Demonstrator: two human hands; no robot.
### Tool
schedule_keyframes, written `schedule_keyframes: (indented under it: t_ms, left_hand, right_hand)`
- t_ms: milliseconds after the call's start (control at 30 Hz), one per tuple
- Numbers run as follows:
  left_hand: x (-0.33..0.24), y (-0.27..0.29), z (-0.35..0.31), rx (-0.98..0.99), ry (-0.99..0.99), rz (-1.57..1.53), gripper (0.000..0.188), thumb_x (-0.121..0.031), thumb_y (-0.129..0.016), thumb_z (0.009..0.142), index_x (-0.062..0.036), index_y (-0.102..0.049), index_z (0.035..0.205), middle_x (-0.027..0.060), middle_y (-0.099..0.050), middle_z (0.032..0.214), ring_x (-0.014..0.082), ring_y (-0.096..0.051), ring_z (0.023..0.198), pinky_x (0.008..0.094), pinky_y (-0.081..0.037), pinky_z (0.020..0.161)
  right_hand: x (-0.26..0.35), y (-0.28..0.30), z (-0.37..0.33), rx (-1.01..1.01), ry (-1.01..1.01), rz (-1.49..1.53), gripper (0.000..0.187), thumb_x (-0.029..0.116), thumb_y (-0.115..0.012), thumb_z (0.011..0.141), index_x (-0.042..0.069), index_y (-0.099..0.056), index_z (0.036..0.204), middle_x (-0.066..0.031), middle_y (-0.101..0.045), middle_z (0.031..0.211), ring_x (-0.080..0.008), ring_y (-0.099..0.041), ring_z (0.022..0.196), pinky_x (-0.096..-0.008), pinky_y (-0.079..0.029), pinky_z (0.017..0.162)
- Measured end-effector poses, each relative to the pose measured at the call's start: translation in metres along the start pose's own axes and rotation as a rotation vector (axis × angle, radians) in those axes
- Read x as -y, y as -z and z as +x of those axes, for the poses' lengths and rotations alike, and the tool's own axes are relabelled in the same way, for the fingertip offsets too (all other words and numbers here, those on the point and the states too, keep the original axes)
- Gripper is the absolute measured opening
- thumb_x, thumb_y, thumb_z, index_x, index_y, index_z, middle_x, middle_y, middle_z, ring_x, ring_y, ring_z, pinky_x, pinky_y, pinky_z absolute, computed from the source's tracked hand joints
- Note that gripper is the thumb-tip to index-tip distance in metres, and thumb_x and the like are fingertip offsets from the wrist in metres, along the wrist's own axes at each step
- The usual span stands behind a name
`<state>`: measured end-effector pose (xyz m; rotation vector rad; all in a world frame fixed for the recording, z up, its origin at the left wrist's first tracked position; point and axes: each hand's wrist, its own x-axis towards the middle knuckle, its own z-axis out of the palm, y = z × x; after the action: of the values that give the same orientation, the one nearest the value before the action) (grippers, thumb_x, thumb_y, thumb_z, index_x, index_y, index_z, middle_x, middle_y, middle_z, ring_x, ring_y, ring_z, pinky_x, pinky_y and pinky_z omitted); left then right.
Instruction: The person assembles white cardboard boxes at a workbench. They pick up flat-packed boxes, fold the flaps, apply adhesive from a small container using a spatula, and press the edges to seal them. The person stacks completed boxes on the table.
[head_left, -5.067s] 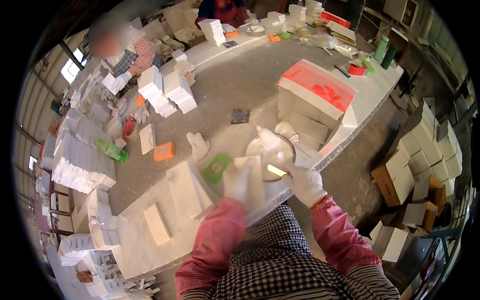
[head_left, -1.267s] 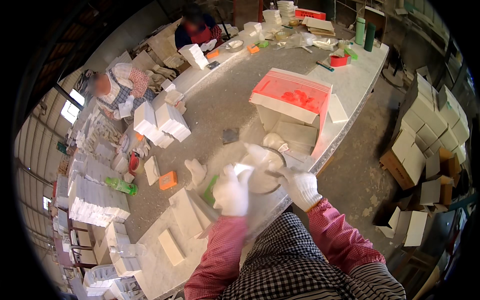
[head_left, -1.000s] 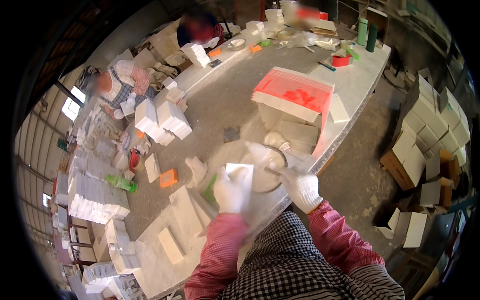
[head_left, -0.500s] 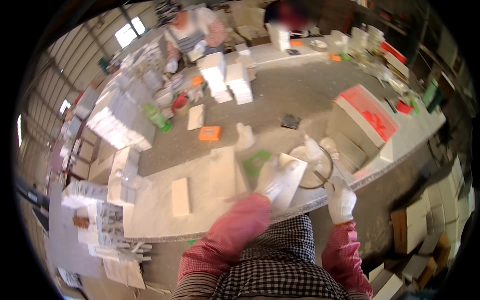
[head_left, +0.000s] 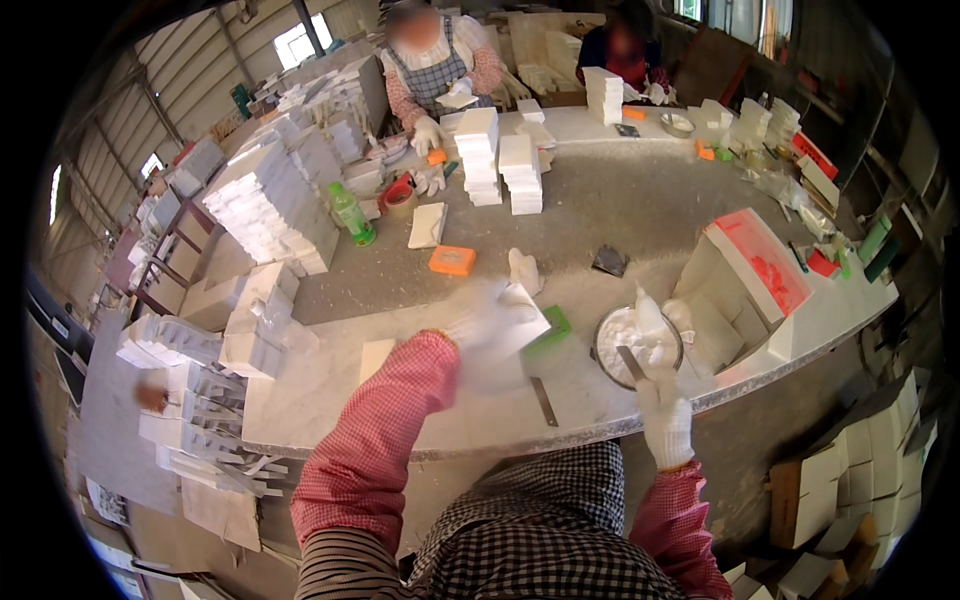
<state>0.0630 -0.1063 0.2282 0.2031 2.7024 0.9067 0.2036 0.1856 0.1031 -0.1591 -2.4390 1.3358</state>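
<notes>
My left hand, in a white glove and smeared by motion, is over the middle of the worktable with a white rectangular tile in its grip. My right hand, also gloved, is closed around a flat metal scraper. The scraper's blade reaches over the near rim of a round bowl of white paste. Another flat metal blade lies on the table between my hands. Beside the held tile is a green piece. Another white tile is partly hidden behind my left sleeve.
An open box with a red-marked flap stands right of the bowl. Beyond my hands lie an orange block and a dark pad. Tile stacks and a green bottle are at left. Two people work across the table.
My left hand has moved left with the tile, away from the bowl, uncovering the metal blade on the table. My right hand keeps the scraper at the bowl. The whole view has shifted.
</notes>
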Motion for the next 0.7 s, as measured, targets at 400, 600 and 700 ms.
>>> schedule_keyframes:
  t_ms: [400, 600, 700]
  left_hand:
    - [0.015, -0.008, 0.000, -0.156, -0.214, 0.231, 0.040, -0.044, -0.076, 0.085, -0.0078, -0.073, 0.103, 0.0175, -0.072, 0.102, 0.0350, -0.069, 0.097, 0.0436, -0.054, 0.088]
    - [0.040, -0.022, 0.002, -0.384, -0.361, 0.361, 0.040, -0.044, -0.075, 0.084, -0.0087, -0.074, 0.103, 0.0151, -0.067, 0.100, 0.0357, -0.065, 0.100, 0.0479, -0.052, 0.088]
    - [0.045, -0.026, -0.008, -0.401, -0.327, 0.379, 0.051, -0.048, -0.077, 0.082, -0.0089, -0.071, 0.115, 0.0148, -0.066, 0.113, 0.0365, -0.061, 0.111, 0.0476, -0.050, 0.095]
  right_hand:
    - [0.051, -0.043, 0.029, 0.269, -0.195, 0.225, 0.028, 0.022, -0.066, 0.096, 0.000, -0.071, 0.112, -0.0152, -0.072, 0.089, -0.0215, -0.067, 0.082, -0.0353, -0.053, 0.077]
    - [0.065, -0.065, 0.033, 0.173, -0.120, 0.224, 0.028, 0.026, -0.066, 0.098, 0.002, -0.074, 0.109, -0.0106, -0.070, 0.084, -0.0157, -0.064, 0.078, -0.0331, -0.052, 0.074]
    - [0.069, -0.066, 0.037, 0.204, -0.103, 0.157, 0.029, 0.027, -0.065, 0.099, 0.002, -0.074, 0.108, -0.0094, -0.071, 0.083, -0.0155, -0.065, 0.078, -0.0327, -0.052, 0.074]
